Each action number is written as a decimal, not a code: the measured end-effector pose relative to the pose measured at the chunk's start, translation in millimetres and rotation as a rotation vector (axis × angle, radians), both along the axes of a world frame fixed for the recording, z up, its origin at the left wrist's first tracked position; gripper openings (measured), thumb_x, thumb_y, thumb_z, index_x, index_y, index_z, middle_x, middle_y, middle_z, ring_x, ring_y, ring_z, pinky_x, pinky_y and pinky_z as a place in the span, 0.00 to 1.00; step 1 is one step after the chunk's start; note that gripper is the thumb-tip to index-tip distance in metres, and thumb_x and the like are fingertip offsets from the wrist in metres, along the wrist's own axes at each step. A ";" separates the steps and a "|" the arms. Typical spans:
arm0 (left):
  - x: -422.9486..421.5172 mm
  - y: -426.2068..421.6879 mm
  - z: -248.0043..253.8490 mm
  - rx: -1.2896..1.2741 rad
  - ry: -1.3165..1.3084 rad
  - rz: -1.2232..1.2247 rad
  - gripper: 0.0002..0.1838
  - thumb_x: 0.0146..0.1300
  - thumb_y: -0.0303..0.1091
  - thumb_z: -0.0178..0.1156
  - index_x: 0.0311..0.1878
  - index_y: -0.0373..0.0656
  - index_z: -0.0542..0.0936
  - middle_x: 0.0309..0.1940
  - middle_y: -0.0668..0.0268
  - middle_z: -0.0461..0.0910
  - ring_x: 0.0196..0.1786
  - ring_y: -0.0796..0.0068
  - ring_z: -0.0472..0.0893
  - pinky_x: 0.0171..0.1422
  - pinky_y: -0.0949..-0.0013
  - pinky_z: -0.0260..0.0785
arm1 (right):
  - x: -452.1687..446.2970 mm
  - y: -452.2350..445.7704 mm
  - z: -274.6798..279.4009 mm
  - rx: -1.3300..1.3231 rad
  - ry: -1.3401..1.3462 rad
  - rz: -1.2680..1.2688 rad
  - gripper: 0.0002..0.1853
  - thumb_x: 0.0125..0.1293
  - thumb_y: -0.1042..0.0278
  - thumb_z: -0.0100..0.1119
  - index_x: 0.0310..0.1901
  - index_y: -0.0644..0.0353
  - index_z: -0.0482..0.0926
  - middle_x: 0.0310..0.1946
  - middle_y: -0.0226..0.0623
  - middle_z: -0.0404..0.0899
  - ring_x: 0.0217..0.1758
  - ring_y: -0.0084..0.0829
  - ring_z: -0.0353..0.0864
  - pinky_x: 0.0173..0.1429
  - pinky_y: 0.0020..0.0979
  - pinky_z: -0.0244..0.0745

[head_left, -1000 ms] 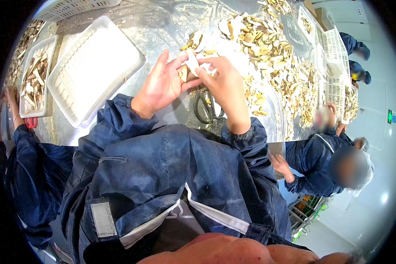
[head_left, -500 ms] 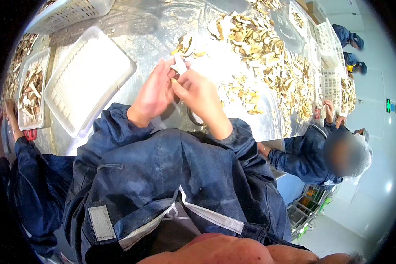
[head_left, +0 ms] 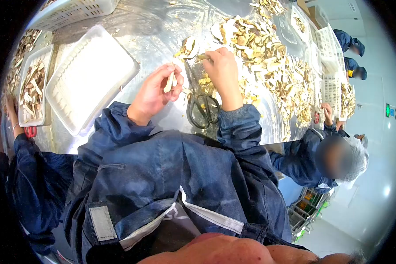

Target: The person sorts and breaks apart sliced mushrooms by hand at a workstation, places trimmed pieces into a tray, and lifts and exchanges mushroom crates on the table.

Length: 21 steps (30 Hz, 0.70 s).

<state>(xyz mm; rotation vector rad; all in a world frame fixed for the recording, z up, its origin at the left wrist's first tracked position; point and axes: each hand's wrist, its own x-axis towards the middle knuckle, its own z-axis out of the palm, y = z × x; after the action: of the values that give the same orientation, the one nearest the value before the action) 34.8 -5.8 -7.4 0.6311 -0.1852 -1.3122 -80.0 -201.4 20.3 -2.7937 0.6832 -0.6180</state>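
Observation:
Pale dried slices, like mushroom, are held in my left hand (head_left: 156, 90), its fingers curled round them; one long slice (head_left: 169, 82) sticks out toward me. My right hand (head_left: 223, 72) reaches over the near-left edge of the slice pile (head_left: 251, 44), fingers bent together at a small piece (head_left: 203, 56). Black-handled scissors (head_left: 199, 111) lie on the metal table between my hands, blades pointing away from me. A small cluster of slices (head_left: 189, 47) sits beyond the blades.
An empty white tray (head_left: 90, 79) lies on the left. Beyond it is a smaller tray of slices (head_left: 32, 90) near a co-worker's arm (head_left: 13, 116) and red-handled scissors (head_left: 30, 131). White baskets (head_left: 330, 48) line the right, where a co-worker (head_left: 306, 154) stands.
My hands have parted. The right moved away and to the right, to the pile; the left kept slices and curled round them. The scissors between them are now uncovered.

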 end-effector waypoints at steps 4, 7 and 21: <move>-6.1 1.0 15.6 0.094 0.042 0.024 0.17 0.79 0.46 0.43 0.51 0.44 0.75 0.38 0.63 0.80 0.34 0.70 0.78 0.31 0.71 0.71 | -6.2 0.9 -4.2 0.032 -0.011 0.025 0.10 0.53 0.70 0.68 0.38 0.62 0.83 0.33 0.45 0.81 0.39 0.46 0.80 0.44 0.44 0.75; -8.0 -2.0 15.2 0.069 0.047 0.040 0.18 0.79 0.46 0.41 0.50 0.43 0.75 0.41 0.61 0.80 0.38 0.69 0.79 0.34 0.70 0.72 | -6.8 8.2 1.6 0.097 0.015 -0.019 0.09 0.54 0.70 0.68 0.36 0.63 0.81 0.30 0.44 0.81 0.37 0.45 0.81 0.43 0.43 0.75; -9.8 -3.9 13.2 0.114 -0.217 0.100 0.10 0.75 0.38 0.56 0.49 0.42 0.75 0.39 0.64 0.78 0.31 0.79 0.76 0.29 0.77 0.67 | -20.3 38.8 41.9 0.606 -0.038 0.030 0.09 0.57 0.73 0.65 0.39 0.65 0.80 0.34 0.39 0.81 0.37 0.31 0.81 0.43 0.31 0.76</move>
<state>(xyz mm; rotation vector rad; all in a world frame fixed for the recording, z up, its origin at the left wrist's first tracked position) 25.0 -9.7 5.8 0.8700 -0.2534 -1.1627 -100.4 -162.5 62.1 -2.2197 0.6803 -0.3741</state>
